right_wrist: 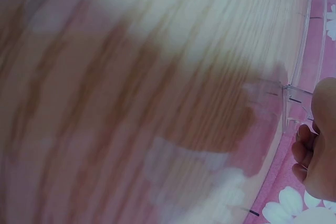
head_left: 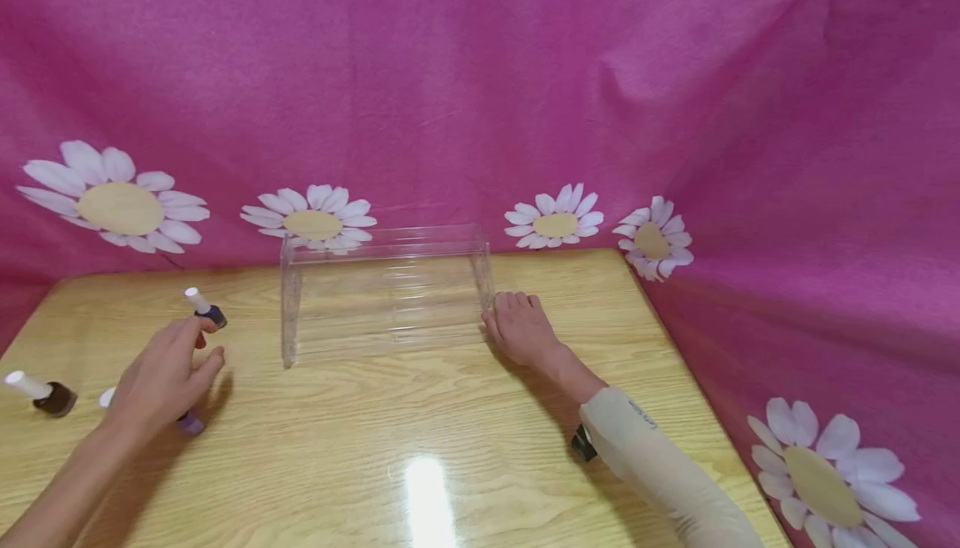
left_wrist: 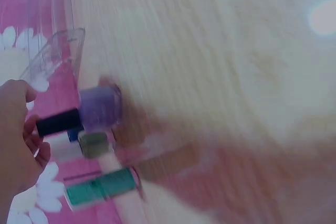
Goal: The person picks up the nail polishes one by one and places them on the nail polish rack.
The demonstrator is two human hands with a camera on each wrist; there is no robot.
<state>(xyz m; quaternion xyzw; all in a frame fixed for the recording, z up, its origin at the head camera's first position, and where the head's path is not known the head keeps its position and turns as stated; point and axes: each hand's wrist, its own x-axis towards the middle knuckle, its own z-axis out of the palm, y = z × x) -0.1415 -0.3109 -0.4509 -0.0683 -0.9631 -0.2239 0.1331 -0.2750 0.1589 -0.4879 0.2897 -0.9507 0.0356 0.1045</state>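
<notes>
My left hand (head_left: 161,373) reaches over the table, thumb and index finger apart. Its fingertips are nearest a dark blue nail polish bottle (head_left: 213,315) with a white cap. Below the hand lies a purple nail polish bottle (head_left: 191,423), partly covered; the left wrist view shows this purple bottle (left_wrist: 101,107) with a black cap. A clear plastic rack (head_left: 290,314) with stepped tiers stands at the back of the table. At its right end my right hand (head_left: 522,327) grips the side edge with curled fingers, the thumb against the rack; the exact contact is partly hidden.
A dark brown polish bottle (head_left: 56,399) lies at far left. Green (left_wrist: 102,187) and olive (left_wrist: 94,144) bottles show in the left wrist view. Another dark bottle (head_left: 582,444) is partly under the right sleeve. A pink flowered cloth (head_left: 450,98) hangs behind and right of the table.
</notes>
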